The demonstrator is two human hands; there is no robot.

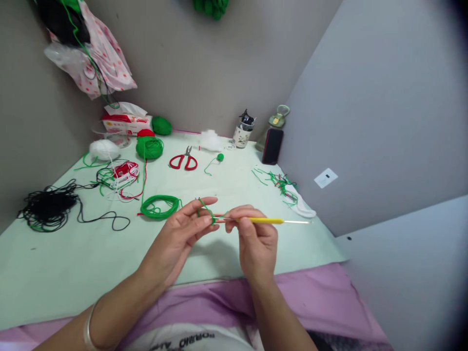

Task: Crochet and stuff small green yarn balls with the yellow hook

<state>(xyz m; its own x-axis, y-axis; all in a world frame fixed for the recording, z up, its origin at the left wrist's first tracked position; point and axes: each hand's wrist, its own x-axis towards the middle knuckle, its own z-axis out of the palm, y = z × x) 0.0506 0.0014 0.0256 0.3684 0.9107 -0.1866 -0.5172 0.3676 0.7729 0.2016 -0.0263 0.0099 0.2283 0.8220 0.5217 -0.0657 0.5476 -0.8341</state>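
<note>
Head view: two hands (pixel 185 226), one yellow hook (pixel 270 221), one small green piece (pixel 213 221)

We hold the yellow hook in our right hand (pixel 256 239), thumb and fingers closed on its handle. Our left hand pinches the small green piece between thumb and fingers, and one green strand (pixel 206 207) passes over its index finger. Both pieces of work sit above the near middle of the table; we cannot make out the hook's working tip, lost at the stitches.

Just beyond our left hand lies one green coil (pixel 161 214). Farther out we count one pair of red-handled scissors (pixel 187 156), one small green ball (pixel 220 157), one white fluffy clump (pixel 210 140), two large green balls, one in front (pixel 149 147) and one behind (pixel 161 126), and one white ball (pixel 105 149). A red ball (pixel 146 132) is partly hidden behind the front green one. Strands in the mixed tangle (pixel 124 173) and the black heap (pixel 49 207) are too knotted to count.

One phone (pixel 273 146) hides part of one bottle (pixel 280 119). The top edge cuts off a green bundle (pixel 211 7) and a hanging bag (pixel 106 53).

Pale tabletop (pixel 91 273) stretches left of our left forearm; to the right, green clippings (pixel 283 183) lie near the wall (pixel 365 122).
</note>
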